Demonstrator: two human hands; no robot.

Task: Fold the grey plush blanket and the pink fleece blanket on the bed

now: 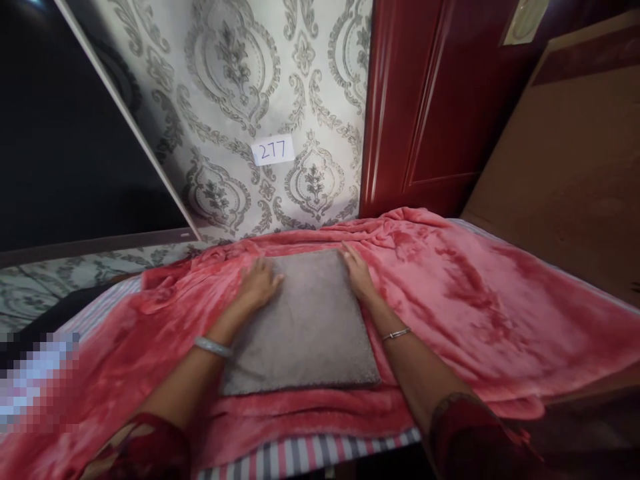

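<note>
A grey, plush-looking square of cloth (305, 320) lies flat and smooth on a pink fleecy blanket (445, 280). My left hand (260, 283) rests on the cloth's far left corner, fingers apart and slightly blurred. Along the far right edge, my right hand (357, 270) lies with its fingers stretched out, touching the border of the cloth. Neither hand grips anything. Whether the cloth is folded or a single layer, I cannot tell.
Striped fabric (300, 457) shows under the blanket's near edge. A dark screen (75, 133) stands at the left and a large cardboard box (570, 160) at the right. Behind are patterned wallpaper (235, 67), a paper marked 277 (273, 151) and a dark red panel (415, 87).
</note>
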